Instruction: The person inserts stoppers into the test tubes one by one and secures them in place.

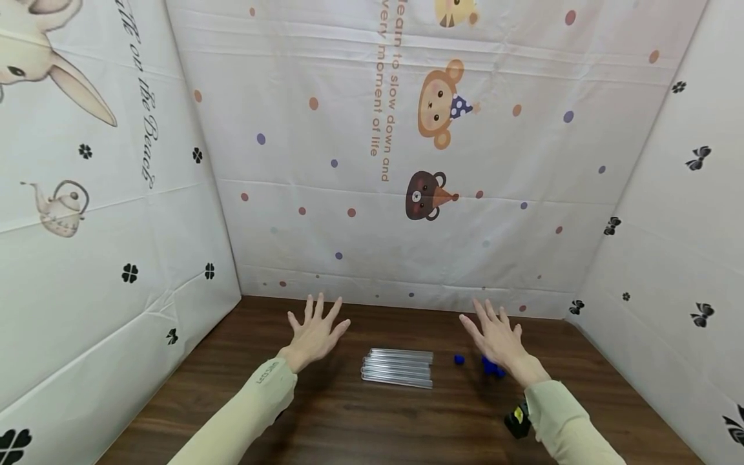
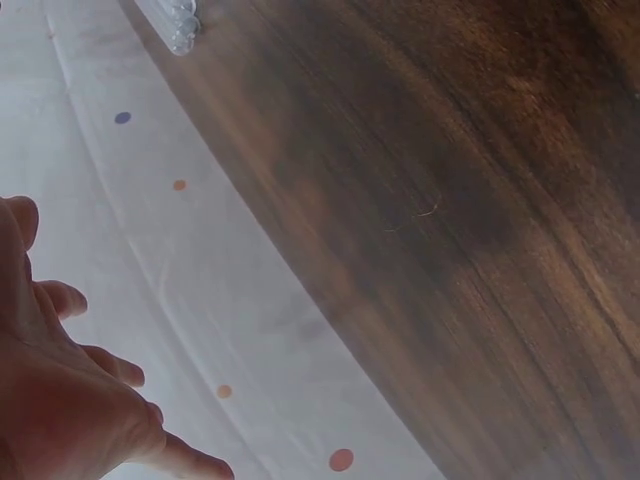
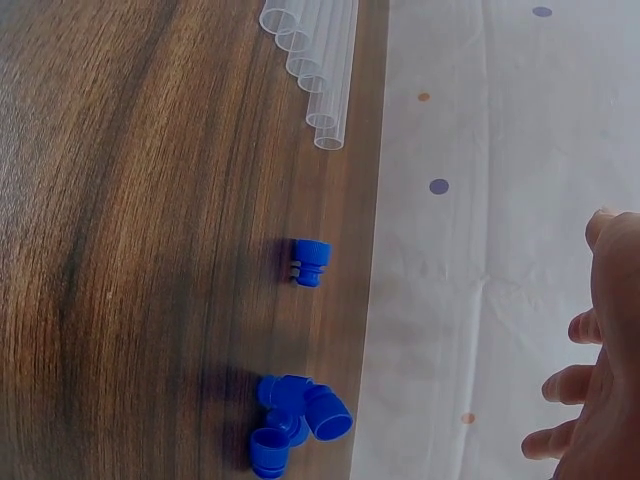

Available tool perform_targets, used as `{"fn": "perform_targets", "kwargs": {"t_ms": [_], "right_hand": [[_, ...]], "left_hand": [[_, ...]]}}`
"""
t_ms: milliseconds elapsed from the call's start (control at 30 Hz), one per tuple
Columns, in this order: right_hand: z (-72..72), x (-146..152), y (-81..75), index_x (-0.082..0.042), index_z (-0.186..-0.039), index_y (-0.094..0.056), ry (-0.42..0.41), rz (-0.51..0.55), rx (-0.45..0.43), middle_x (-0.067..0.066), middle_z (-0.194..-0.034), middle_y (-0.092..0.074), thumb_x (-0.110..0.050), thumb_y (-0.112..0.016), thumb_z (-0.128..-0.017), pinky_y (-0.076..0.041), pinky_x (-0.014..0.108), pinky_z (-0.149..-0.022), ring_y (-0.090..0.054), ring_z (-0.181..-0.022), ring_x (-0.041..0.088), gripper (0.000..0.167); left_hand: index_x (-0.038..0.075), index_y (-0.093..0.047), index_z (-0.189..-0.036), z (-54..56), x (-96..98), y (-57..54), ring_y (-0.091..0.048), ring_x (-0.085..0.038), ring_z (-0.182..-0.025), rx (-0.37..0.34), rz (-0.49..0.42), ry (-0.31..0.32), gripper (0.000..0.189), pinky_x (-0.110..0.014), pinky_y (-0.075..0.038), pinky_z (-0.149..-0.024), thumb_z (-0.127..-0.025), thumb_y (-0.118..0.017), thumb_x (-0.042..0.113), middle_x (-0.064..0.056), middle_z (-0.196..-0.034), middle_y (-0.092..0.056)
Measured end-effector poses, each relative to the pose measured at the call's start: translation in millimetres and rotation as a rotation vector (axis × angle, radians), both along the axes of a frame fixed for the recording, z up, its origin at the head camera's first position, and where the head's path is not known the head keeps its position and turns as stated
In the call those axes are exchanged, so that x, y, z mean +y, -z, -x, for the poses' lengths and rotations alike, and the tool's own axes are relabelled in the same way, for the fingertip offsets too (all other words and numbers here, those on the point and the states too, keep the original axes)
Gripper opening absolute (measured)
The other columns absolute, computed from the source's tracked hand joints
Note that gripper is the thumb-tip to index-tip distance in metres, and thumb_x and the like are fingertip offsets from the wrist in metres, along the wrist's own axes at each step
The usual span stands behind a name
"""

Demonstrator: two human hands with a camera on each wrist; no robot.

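Several clear test tubes [image 1: 398, 369] lie side by side in a row on the brown table, between the two hands. My left hand [image 1: 314, 336], fingers spread and holding nothing, is raised to the left of the tubes. To their right, my right hand [image 1: 498, 339] is also held out with spread fingers and nothing in it. One blue ribbed stopper [image 3: 309, 262] lies apart near the open tube ends. A small cluster of blue stoppers [image 3: 292, 408] lies farther from the tubes; in the head view the right hand partly covers it. The rounded tube ends [image 2: 182, 38] show in the left wrist view.
A dark wood-grain table [image 1: 372, 426] bears everything. White printed cloth [image 1: 372, 245] hangs behind it, with patterned side panels at left [image 1: 145, 297] and right [image 1: 657, 310]. A black object with a yellow-green patch [image 1: 517, 420] shows beside the right cuff; its kind is unclear.
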State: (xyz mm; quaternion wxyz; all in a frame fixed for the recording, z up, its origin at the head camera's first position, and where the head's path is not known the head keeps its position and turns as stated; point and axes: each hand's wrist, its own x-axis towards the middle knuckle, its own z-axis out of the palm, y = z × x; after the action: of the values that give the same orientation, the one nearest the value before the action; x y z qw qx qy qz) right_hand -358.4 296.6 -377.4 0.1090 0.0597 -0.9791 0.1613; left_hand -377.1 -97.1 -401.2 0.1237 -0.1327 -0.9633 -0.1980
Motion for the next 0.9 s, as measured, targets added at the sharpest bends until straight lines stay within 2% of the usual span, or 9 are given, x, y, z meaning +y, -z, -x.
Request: {"fn": "perform_targets", "kwargs": {"t_ms": [733, 833, 900], "right_hand": [[-1.1, 1.4, 5.6, -0.014, -0.156, -0.013, -0.001, 0.007, -0.002, 0.027, -0.159, -0.009, -0.065, -0.025, -0.097, -0.005, 0.082, -0.097, -0.005, -0.140, 0.058, 0.078], [-1.4, 2.2, 5.8, -0.014, -0.156, -0.013, 0.001, 0.007, -0.002, 0.027, -0.159, -0.009, -0.066, -0.025, -0.097, -0.005, 0.082, -0.098, -0.005, -0.141, 0.058, 0.079], [-1.3, 2.6, 6.0, -0.014, -0.156, -0.013, 0.001, 0.007, -0.002, 0.027, -0.159, -0.009, -0.066, -0.024, -0.097, -0.006, 0.081, -0.099, -0.005, -0.141, 0.057, 0.079]], "left_hand": [[0.025, -0.021, -0.155, 2.1, 2.0, 6.7, 0.004, -0.044, -0.149, -0.013, 0.000, 0.015, 0.065, -0.080, 0.003, -0.102, -0.099, -0.034, 0.057, -0.021, -0.161, -0.005], [0.024, -0.022, -0.154, 2.9, 3.0, 7.5, 0.000, -0.044, -0.149, 0.000, -0.010, 0.028, 0.064, -0.079, -0.001, -0.104, -0.100, -0.035, 0.055, -0.022, -0.161, -0.007], [0.020, -0.027, -0.153, 2.9, 4.6, 7.7, -0.009, -0.044, -0.148, 0.020, -0.033, 0.045, 0.062, -0.075, -0.010, -0.108, -0.101, -0.038, 0.051, -0.023, -0.160, -0.014]]}}
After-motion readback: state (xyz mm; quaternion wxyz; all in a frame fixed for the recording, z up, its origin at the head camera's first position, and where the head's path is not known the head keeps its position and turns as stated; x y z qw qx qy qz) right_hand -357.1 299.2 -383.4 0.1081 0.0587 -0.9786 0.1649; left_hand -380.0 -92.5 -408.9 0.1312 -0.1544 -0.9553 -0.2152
